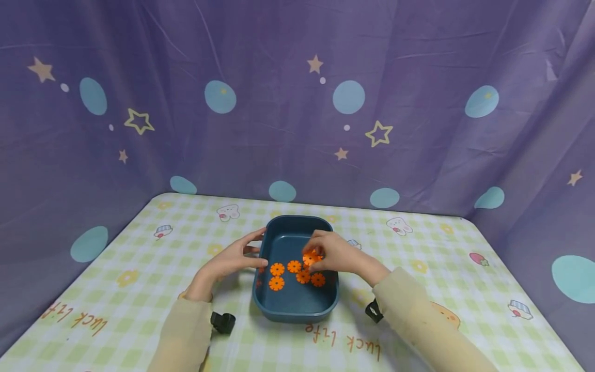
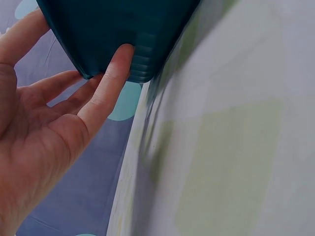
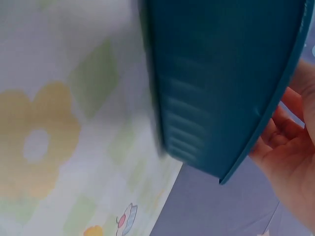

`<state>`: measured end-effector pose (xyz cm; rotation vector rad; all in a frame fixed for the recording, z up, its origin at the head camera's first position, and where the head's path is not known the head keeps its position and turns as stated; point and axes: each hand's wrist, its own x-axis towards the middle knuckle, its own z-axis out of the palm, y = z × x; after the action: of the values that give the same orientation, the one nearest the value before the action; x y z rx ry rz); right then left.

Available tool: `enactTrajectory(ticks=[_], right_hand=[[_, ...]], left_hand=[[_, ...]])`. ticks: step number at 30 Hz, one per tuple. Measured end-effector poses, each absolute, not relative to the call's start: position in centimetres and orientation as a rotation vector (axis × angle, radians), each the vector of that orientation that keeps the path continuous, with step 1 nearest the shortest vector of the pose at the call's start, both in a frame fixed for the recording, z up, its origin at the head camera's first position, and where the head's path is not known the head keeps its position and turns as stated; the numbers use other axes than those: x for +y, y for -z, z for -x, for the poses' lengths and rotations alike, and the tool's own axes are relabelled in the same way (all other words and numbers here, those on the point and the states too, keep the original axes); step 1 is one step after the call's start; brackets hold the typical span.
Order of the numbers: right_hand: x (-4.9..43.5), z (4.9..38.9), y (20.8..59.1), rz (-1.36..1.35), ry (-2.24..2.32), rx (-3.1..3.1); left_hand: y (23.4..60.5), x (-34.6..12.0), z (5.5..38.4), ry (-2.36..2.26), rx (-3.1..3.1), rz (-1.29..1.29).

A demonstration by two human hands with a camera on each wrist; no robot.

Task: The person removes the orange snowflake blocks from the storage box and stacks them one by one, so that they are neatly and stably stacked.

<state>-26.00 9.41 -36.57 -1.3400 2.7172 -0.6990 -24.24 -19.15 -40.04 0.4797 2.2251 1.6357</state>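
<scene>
A dark blue-green plastic bin (image 1: 297, 305) stands on the table, its ribbed outer wall large in both wrist views. Inside it lie several orange notched, flower-shaped discs (image 1: 277, 283), mostly in the middle. My left hand (image 1: 231, 258) rests against the bin's left side, thumb and fingers spread along the outer wall. In the left wrist view a fingertip (image 2: 127, 51) presses that wall. Over the right rim reaches my right hand (image 1: 335, 251), its thumb and fingers pinching an orange disc (image 1: 310, 258) above the others. From the right wrist view, the wall hides its fingertips.
A checked tablecloth (image 1: 446, 289) with printed pictures covers the table. Behind it and along both sides hangs a purple curtain (image 1: 288, 144) with stars and ovals. Black wrist straps (image 1: 223, 323) show beside both pale sleeves (image 1: 418, 315).
</scene>
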Motion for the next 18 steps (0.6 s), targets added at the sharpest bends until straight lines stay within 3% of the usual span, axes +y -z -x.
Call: enactTrajectory(ticks=[18], right_hand=[[12.2, 26.2, 36.1, 1.279, 0.785, 2.792]], left_hand=[[39.9, -19.2, 24.1, -1.646, 2.203, -0.479]])
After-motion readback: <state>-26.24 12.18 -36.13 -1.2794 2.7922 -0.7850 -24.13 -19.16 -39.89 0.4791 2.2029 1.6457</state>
